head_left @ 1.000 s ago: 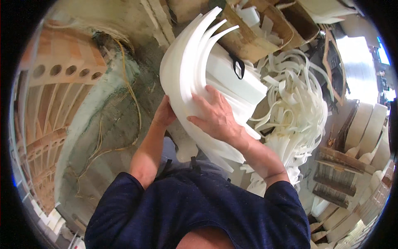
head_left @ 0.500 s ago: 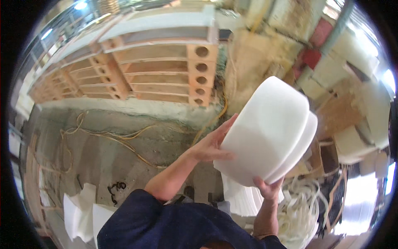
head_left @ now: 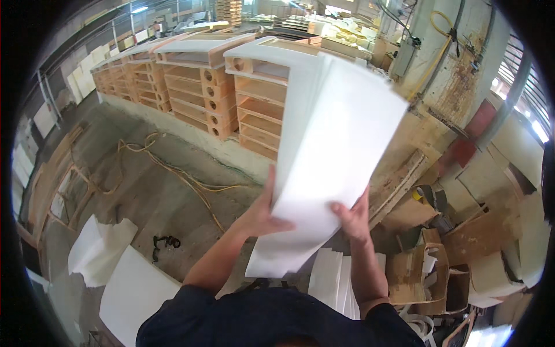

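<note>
Between my hands is a bundle of long white foam sheets (head_left: 347,133), tilted upward and away from me, its layers fanned apart at the left side. My left hand (head_left: 263,211) grips the left edge, thumb laid over the front face. On the right edge, my right hand (head_left: 354,217) pinches with its thumb on the front and fingers mostly hidden behind. Below the bundle, close to my body, stands a stack of similar white sheets (head_left: 330,280), partly covered by my right forearm.
Wooden frames (head_left: 263,113) form a long row beyond my hands, topped with white sheets. Yellowish hoses (head_left: 185,179) and a black cord (head_left: 165,246) lie on the concrete floor. Loose white sheets (head_left: 136,289) rest at left. Cardboard boxes (head_left: 413,277) stand at right.
The bundle has turned from broad and rounded in view to long and narrow, and moved left. My hands have shifted left with it, still gripping. The view has swung to show more room.
</note>
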Demonstrator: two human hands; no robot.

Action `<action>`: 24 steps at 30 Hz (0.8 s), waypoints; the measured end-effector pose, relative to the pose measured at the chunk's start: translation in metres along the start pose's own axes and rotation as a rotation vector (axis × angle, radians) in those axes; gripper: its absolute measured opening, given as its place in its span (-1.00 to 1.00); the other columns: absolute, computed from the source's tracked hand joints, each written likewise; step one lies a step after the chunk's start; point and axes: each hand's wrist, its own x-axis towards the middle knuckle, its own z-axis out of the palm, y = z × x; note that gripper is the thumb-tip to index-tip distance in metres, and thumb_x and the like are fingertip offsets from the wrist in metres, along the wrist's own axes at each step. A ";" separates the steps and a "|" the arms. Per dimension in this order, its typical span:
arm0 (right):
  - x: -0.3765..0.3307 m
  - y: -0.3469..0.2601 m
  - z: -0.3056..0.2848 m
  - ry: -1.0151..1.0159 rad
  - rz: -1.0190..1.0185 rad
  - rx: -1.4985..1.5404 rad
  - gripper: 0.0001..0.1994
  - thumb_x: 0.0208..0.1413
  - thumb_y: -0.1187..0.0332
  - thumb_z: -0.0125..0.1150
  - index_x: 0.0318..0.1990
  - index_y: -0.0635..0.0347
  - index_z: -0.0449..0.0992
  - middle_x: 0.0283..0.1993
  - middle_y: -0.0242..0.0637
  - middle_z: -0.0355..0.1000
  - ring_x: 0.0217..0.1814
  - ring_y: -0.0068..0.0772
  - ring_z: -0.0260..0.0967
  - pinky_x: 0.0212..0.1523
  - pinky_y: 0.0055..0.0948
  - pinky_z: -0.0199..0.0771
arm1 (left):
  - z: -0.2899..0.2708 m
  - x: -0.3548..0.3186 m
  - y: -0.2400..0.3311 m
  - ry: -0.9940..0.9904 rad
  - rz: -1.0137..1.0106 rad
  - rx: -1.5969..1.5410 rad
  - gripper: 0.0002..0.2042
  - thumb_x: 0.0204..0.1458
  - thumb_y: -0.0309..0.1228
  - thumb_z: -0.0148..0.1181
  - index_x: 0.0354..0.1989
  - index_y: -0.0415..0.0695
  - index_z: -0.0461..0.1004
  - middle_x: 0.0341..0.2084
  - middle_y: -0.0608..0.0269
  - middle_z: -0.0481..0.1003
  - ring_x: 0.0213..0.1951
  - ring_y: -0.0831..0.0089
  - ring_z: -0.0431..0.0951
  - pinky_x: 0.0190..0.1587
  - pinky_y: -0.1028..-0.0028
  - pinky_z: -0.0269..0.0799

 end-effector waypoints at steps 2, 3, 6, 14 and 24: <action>-0.008 0.030 0.007 -0.166 -0.121 -0.070 0.22 -0.28 0.34 0.55 0.39 0.28 -0.37 0.33 -0.07 0.04 0.38 -0.15 0.02 0.34 -0.11 0.05 | -0.014 -0.007 0.004 0.108 -0.028 -0.139 0.29 -0.35 -0.30 0.54 0.39 -0.26 -0.48 0.38 -0.05 -0.10 0.37 0.21 -0.02 0.33 0.30 -0.04; -0.009 0.048 0.011 -0.245 -0.180 -0.111 0.19 -0.26 0.38 0.53 0.39 0.31 -0.36 0.33 -0.07 0.04 0.38 -0.15 0.02 0.35 -0.13 0.04 | -0.023 -0.006 0.010 0.152 -0.026 -0.227 0.27 -0.35 -0.29 0.54 0.39 -0.27 -0.42 0.36 -0.04 -0.04 0.34 0.22 0.03 0.31 0.30 0.01; -0.004 0.092 0.033 -0.338 -0.149 -0.326 0.23 -0.25 0.38 0.53 0.41 0.32 -0.43 0.43 -0.08 -0.14 0.46 -0.18 -0.14 0.39 -0.24 -0.10 | -0.071 -0.009 0.023 0.229 -0.154 -0.213 0.08 -0.33 -0.30 0.52 0.35 -0.25 -0.12 0.17 0.05 0.23 0.21 0.29 0.24 0.20 0.27 0.20; 0.067 0.135 0.139 -0.505 0.065 0.006 0.10 -0.20 0.40 0.52 0.38 0.28 -0.26 0.35 -0.16 0.01 0.33 -0.34 0.06 0.30 -0.27 0.13 | -0.148 -0.056 0.008 0.278 -0.069 0.123 -0.22 -0.32 -0.32 0.53 0.15 -0.28 0.29 0.05 0.07 0.38 0.12 0.32 0.35 0.15 0.28 0.26; 0.165 0.238 0.336 -0.659 -0.012 0.125 -0.01 -0.10 0.25 0.45 0.39 0.12 -0.16 0.34 -0.13 0.04 0.34 -0.23 0.07 0.26 -0.20 0.22 | -0.383 -0.056 -0.005 0.271 -0.272 0.397 0.08 -0.35 -0.34 0.53 0.37 -0.28 -0.09 0.25 0.04 0.16 0.26 0.26 0.18 0.26 0.27 0.11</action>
